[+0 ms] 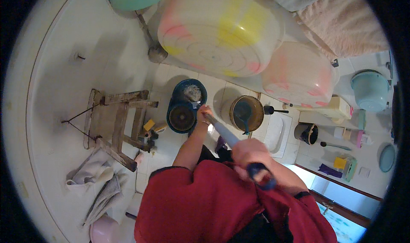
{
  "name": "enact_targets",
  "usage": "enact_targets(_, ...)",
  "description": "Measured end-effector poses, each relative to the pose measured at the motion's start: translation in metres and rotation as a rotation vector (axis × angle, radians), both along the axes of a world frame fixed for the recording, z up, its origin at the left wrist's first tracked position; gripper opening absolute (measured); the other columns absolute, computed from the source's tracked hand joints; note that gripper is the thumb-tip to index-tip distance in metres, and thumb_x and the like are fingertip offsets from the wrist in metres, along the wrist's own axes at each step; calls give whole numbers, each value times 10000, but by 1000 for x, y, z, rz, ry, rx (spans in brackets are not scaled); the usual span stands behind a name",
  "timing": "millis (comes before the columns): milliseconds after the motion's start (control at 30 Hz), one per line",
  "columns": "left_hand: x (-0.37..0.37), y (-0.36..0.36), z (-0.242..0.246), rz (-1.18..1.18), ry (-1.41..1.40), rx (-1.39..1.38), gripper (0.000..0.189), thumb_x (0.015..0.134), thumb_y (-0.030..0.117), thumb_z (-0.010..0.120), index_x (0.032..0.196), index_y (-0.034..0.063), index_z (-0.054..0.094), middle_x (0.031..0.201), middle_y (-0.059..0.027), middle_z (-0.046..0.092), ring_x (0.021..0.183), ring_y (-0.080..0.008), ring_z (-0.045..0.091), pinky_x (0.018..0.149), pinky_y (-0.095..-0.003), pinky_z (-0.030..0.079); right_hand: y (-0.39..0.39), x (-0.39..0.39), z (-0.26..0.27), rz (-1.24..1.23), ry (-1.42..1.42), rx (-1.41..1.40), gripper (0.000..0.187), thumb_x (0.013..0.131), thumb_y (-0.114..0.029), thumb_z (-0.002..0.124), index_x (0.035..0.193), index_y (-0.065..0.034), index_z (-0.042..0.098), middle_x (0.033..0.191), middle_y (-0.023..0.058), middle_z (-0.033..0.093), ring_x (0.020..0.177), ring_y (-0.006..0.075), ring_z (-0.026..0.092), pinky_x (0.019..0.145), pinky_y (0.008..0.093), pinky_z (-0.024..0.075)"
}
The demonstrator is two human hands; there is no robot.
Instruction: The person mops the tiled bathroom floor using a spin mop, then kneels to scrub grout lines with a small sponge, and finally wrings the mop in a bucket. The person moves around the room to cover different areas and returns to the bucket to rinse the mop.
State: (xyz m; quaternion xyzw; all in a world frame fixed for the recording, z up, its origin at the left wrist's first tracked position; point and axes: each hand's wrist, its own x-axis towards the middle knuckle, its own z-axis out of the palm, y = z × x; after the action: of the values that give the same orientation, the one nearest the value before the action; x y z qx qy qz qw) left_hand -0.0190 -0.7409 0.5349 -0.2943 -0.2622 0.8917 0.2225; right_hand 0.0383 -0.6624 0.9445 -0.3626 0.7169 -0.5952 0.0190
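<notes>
Both of my hands are on the long handle (221, 129) of a mop. My left hand (204, 113) grips it low down, close above the bucket. Near the dark top end, my right hand (251, 153) is wrapped around the handle and looks slightly blurred. Below my left hand stands a dark teal two-part mop bucket (168, 106) on the tiled floor. Its far part holds the whitish mop head (192, 93). A dark round spin basket (182, 117) fills the near part.
A round bucket (226, 113) with a dipper (244, 113) stands right of the mop bucket, before a squat toilet (278, 135). Large plastic tubs (221, 34) hang ahead. Leftward, a wooden stool (118, 124) hangs on the wall above cloths (93, 169).
</notes>
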Motion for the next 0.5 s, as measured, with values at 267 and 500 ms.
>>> enact_targets(267,-30,5,-9,-474,15,-659,265,765,123,520,526,130,406,469,-4,420,420,-154,450,450,-292,421,16,1,-22,-198,18,-182,152,674,22,578,740,-67,473,647,69,535,575,244,528,541,373,434)
enact_targets(500,-18,45,119,-512,-17,-512,173,714,73,531,556,81,462,537,-53,460,503,-203,472,524,-331,473,65,26,69,-586,-49,-295,234,727,-153,610,735,-132,376,645,6,418,568,154,436,589,340,371)
